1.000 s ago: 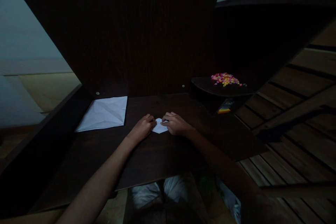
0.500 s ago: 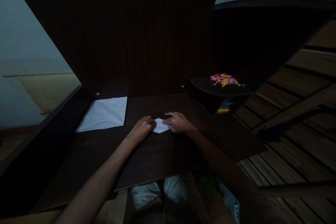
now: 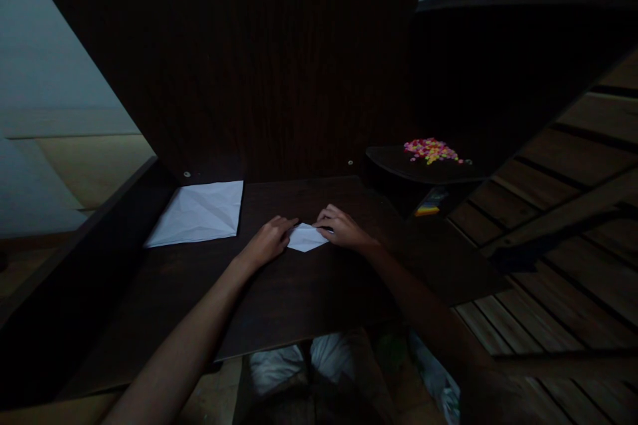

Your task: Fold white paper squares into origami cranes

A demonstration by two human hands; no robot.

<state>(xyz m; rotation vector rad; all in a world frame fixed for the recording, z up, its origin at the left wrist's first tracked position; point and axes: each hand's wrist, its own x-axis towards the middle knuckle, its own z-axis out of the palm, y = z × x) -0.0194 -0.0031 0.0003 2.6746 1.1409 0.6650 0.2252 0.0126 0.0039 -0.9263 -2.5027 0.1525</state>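
Observation:
A small piece of folded white paper (image 3: 305, 240) lies on the dark desk top, its lower edges coming to a point toward me. My left hand (image 3: 272, 239) grips its left side, with the fingers reaching along the upper left edge. On the other side, my right hand (image 3: 341, 227) has its fingers curled in a pinch at the upper right edge. Both hands rest low over the desk, and the fingertips hide parts of the paper's upper corners.
Larger white sheets (image 3: 202, 212) with crease lines lie at the back left of the desk (image 3: 294, 299). A raised corner shelf (image 3: 423, 176) at the right bears a heap of small colourful pieces (image 3: 432, 150). Dark panels stand at the back and left. Wooden slats (image 3: 563, 279) are at the right.
My right hand has drawn its stretched fingers together into a pinch at the paper's upper right edge. My left fingers have shifted up along the upper left edge, and more of the paper shows.

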